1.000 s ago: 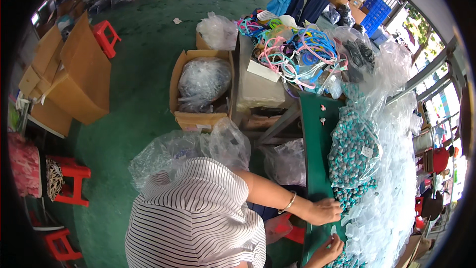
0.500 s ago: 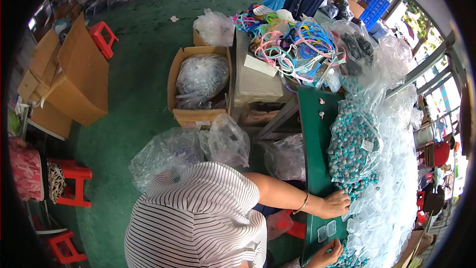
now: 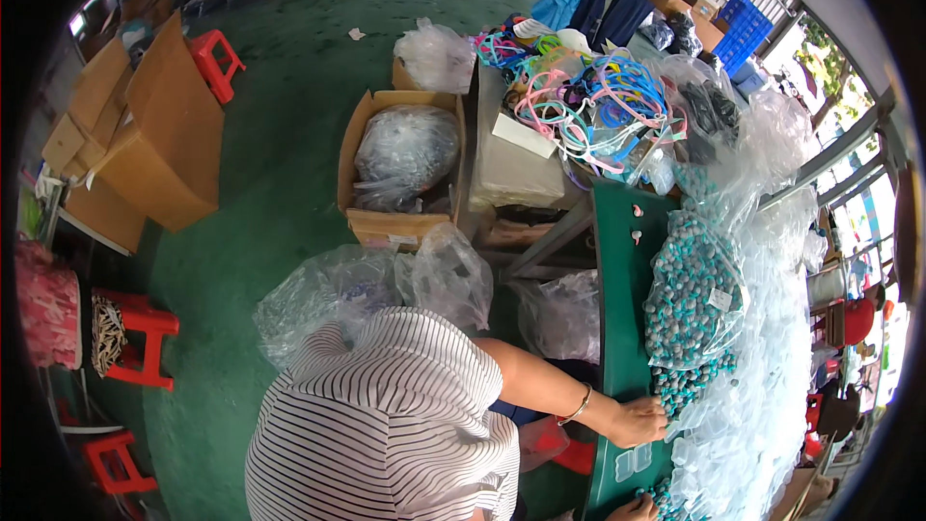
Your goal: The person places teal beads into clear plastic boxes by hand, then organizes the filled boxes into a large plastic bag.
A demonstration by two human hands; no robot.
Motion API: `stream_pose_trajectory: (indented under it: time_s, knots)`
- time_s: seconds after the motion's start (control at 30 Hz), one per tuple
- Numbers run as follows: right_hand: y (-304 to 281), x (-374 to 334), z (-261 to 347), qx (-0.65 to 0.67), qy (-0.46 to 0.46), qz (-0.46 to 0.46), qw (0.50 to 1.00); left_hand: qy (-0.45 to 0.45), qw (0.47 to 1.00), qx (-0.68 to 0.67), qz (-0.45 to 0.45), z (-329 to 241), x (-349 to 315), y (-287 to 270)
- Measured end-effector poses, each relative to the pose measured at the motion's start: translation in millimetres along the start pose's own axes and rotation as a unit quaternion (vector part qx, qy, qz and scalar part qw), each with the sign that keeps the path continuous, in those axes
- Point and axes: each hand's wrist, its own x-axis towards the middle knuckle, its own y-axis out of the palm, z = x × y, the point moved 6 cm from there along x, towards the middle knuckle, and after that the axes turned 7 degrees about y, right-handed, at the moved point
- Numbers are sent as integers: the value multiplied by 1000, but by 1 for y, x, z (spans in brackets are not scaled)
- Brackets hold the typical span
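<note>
My left hand (image 3: pixel 637 422), with a bangle at the wrist, is over the green table (image 3: pixel 617 318). Its fingers are curled together beside a heap of small teal and grey pieces (image 3: pixel 696 381); what they hold is hidden. Just below it lie two small clear plastic cases (image 3: pixel 633 461). At the bottom edge my right hand (image 3: pixel 634 509), partly cut off, has its fingers bent inward at another heap of teal-grey pieces (image 3: pixel 666 500). Whatever it grips is too small to make out. A clear bag (image 3: pixel 693 289) full of the same pieces rests farther up the table.
Clear plastic cases (image 3: pixel 743 415) pile up along the table's right side. Two small pale pink pieces (image 3: pixel 637 222) lie near the far end. Colourful headbands (image 3: pixel 608 101) heap on another table. An open carton (image 3: pixel 371 222) with a plastic bag and red stools (image 3: pixel 145 338) stand on the floor.
My left hand has drawn back from the teal-grey heap toward the two clear cases. My right hand sits lower, more cut off by the edge. The whole view has shifted slightly.
</note>
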Motion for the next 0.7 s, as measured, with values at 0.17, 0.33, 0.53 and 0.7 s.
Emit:
stream_pose_trajectory:
  time_s: [0.17, 0.33, 0.53, 0.7]
  knots:
    - [-3, 0, 11, -76, -38, -4, 996, -14, 998, -52, 30, -1, -8, -1]
    - [-13, 0, 19, -49, -47, -16, 998, -43, 999, -29, 4, 0, -8, -2]
    - [-5, -4, 9, 112, -80, -50, 989, -52, 988, -141, 16, -9, -4, 1]
    - [-3, -3, 29, 122, -45, -41, 991, -92, 991, -87, 51, -2, -7, -15]
